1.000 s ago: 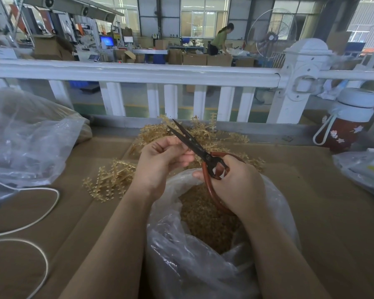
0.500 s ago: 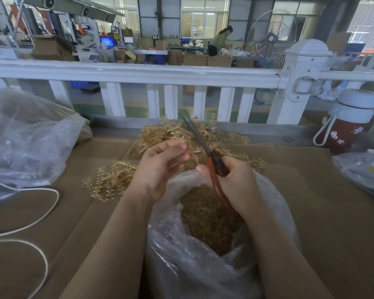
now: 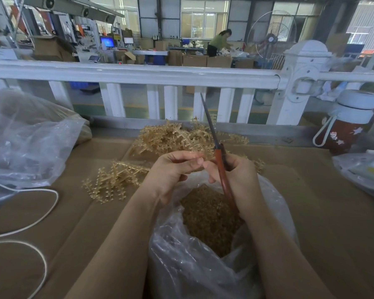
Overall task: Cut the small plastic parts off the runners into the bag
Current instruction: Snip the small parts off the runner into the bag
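Observation:
A clear plastic bag (image 3: 203, 266) stands open in front of me, part filled with small tan cut parts (image 3: 207, 214). Above its mouth my right hand (image 3: 238, 175) grips red-handled scissors (image 3: 221, 167), blades closed and pointing up and away. My left hand (image 3: 171, 169) is beside it, fingers pinched together touching the right hand's fingertips; whether it holds a small piece I cannot tell. A heap of tan runners (image 3: 177, 137) lies behind the hands, and a smaller bunch of runners (image 3: 112, 180) lies to the left.
The work surface is brown cardboard (image 3: 322, 212). A large crumpled plastic bag (image 3: 26, 139) sits at left, with a white cord (image 3: 41, 212) looping below it. A red bottle with white lid (image 3: 345, 121) and another plastic bag (image 3: 363, 171) are at right. A white railing (image 3: 138, 72) runs behind.
The scissors swung from open and tilted left to closed and pointing nearly upright. Both hands drew closer together over the bag mouth.

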A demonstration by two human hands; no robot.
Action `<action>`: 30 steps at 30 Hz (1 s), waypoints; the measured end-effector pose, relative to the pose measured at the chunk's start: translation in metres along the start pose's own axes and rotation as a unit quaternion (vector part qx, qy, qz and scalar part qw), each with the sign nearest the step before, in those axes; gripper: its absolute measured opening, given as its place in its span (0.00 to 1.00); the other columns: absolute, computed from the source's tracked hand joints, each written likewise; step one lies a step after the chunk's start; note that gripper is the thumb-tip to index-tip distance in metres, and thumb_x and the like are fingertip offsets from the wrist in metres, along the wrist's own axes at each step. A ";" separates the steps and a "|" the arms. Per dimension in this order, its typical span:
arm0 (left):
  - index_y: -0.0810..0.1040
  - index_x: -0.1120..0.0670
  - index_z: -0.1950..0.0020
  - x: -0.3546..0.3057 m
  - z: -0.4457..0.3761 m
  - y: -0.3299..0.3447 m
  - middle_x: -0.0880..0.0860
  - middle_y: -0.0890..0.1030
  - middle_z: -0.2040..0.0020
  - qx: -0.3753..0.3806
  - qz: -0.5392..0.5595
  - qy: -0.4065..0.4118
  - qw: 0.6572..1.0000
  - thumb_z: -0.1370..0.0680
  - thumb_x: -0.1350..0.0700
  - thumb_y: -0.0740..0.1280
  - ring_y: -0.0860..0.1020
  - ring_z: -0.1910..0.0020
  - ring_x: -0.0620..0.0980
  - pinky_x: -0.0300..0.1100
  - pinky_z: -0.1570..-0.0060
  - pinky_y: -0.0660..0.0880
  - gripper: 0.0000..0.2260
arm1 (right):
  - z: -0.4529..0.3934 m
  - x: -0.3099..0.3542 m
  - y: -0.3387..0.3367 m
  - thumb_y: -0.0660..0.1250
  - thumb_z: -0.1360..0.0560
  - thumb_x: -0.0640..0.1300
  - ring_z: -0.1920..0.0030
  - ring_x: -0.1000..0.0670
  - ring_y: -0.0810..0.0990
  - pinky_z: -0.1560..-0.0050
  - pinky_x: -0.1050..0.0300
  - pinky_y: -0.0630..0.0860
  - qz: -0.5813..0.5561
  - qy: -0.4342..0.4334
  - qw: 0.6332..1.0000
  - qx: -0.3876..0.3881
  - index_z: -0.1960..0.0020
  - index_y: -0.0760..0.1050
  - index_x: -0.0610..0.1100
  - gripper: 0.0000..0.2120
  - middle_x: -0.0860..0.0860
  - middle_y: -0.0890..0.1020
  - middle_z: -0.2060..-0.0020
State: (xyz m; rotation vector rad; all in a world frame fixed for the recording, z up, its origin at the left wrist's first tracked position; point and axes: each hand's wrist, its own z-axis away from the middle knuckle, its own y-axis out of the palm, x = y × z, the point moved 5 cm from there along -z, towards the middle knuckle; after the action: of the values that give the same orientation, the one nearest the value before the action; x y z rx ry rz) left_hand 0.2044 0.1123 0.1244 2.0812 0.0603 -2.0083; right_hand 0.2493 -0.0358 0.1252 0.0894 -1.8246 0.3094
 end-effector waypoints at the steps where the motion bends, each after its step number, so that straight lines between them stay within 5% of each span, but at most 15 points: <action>1: 0.86 0.48 0.61 0.000 0.000 0.000 0.44 0.85 0.59 -0.001 -0.001 0.000 1.000 0.38 0.50 0.77 0.79 0.63 0.37 0.44 0.57 0.66 0.08 | -0.001 -0.001 0.000 0.77 0.27 0.45 0.70 0.55 0.80 0.62 0.58 0.78 0.002 0.001 1.000 -0.001 0.58 0.83 0.41 0.07 0.51 0.82 0.72; 7: 0.85 0.51 0.64 -0.006 0.000 0.001 0.53 0.76 0.63 -0.003 0.026 0.058 0.998 0.32 0.53 0.75 0.65 0.63 0.50 0.41 0.60 0.64 0.03 | -0.004 -0.009 0.000 0.76 0.26 0.46 0.71 0.58 0.79 0.67 0.65 0.74 0.030 -0.010 0.999 -0.017 0.61 0.82 0.45 0.06 0.52 0.83 0.71; 10: 0.83 0.51 0.66 -0.008 -0.001 0.000 0.53 0.79 0.63 -0.003 0.014 0.083 0.996 0.30 0.53 0.74 0.71 0.62 0.50 0.38 0.57 0.69 0.06 | -0.005 -0.012 0.000 0.76 0.27 0.48 0.71 0.59 0.79 0.67 0.67 0.73 0.060 -0.018 0.998 -0.022 0.62 0.81 0.48 0.08 0.55 0.83 0.70; 17: 0.85 0.52 0.67 -0.011 -0.003 -0.019 0.51 0.82 0.67 -0.080 0.034 0.116 0.989 0.33 0.54 0.77 0.77 0.68 0.43 0.32 0.64 0.75 0.04 | 0.003 -0.004 -0.006 0.65 0.39 0.79 0.58 0.66 0.78 0.62 0.69 0.69 0.257 -0.097 0.960 -0.049 0.52 0.76 0.58 0.29 0.66 0.81 0.60; 30: 0.85 0.46 0.65 -0.018 -0.001 -0.021 0.44 0.82 0.65 -0.019 -0.032 0.153 0.987 0.20 0.63 0.65 0.77 0.63 0.39 0.31 0.58 0.74 0.18 | 0.002 -0.007 0.000 0.63 0.37 0.79 0.55 0.58 0.76 0.57 0.60 0.76 0.368 -0.113 0.923 -0.009 0.49 0.71 0.57 0.30 0.65 0.76 0.56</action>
State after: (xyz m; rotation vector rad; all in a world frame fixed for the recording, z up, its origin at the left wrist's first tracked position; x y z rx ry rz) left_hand 0.1999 0.1350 0.1395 2.3729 0.2213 -1.6874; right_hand 0.2496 -0.0368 0.1183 -0.6124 -2.0327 0.8358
